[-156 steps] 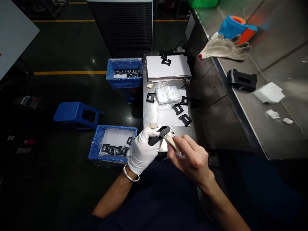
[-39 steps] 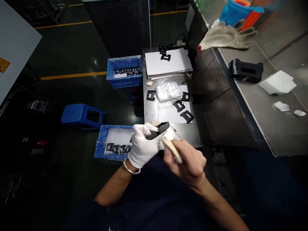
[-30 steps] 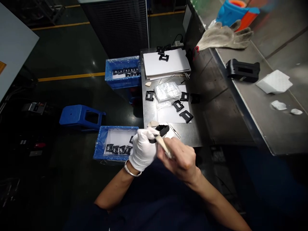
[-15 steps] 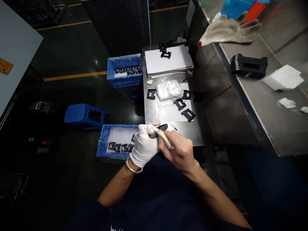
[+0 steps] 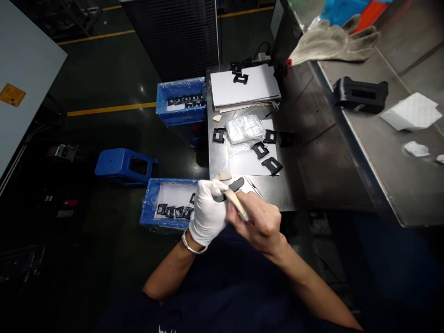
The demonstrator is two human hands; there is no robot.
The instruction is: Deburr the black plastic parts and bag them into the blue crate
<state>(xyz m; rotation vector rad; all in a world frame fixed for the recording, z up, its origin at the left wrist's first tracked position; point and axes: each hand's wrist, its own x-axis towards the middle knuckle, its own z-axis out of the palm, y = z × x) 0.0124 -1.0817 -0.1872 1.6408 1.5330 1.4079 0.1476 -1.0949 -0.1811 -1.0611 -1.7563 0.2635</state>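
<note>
My left hand (image 5: 208, 215), in a white glove, is closed on a black plastic part (image 5: 237, 184). Part of that piece is hidden behind the glove and fingers. My right hand (image 5: 259, 218), bare, pinches a cream-coloured flat strip (image 5: 236, 201) whose far end lies against the black part. The strip's material is hard to make out. Just beyond the glove lies another cream piece (image 5: 223, 176). Ahead on the metal table (image 5: 218, 162) are several black plastic frames, such as one frame (image 5: 271, 165) on a white sheet and another frame (image 5: 218, 135) further left.
A blue bin (image 5: 147, 203) with bagged black parts stands left of my glove; a second blue bin (image 5: 180, 118) is beyond it. Clear plastic bags (image 5: 244, 129) and stacked white sheets (image 5: 243, 95) lie on the table. A blue stool (image 5: 113, 162) stands left, a metal counter (image 5: 398, 180) right.
The cream strip and my right hand have shifted very slightly against the black part, which shows a little differently tilted. Both hands keep their hold.
</note>
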